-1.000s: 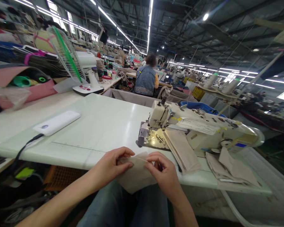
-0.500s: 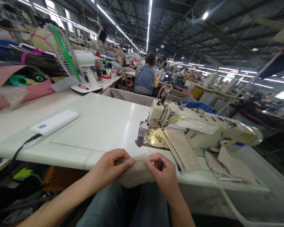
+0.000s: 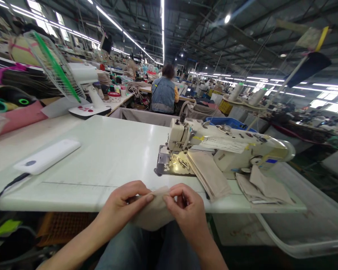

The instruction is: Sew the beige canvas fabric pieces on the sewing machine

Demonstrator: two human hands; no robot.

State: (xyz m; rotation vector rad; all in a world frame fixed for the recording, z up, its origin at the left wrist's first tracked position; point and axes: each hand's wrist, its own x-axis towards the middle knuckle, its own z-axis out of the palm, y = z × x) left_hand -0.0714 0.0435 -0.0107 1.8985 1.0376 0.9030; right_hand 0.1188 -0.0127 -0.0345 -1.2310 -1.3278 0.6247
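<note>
Both hands pinch a beige cloth piece (image 3: 154, 210) at the near edge of the table (image 3: 107, 150): left hand (image 3: 121, 208) on its left side, right hand (image 3: 187, 213) on its right. Beyond them stands the sewing machine (image 3: 225, 148), with folded cloth (image 3: 208, 174) beside it.

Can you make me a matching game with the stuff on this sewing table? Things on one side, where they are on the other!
Things:
1. cloth piece
2. fan
3. power bank
4. cloth stack

Places:
A. far left corner of the table
B. beside the sewing machine needle
C. between the left hand and right hand
D. left side of the table, with a black cable plugged in

Pairs: 1-C, 2-A, 3-D, 4-B
</note>
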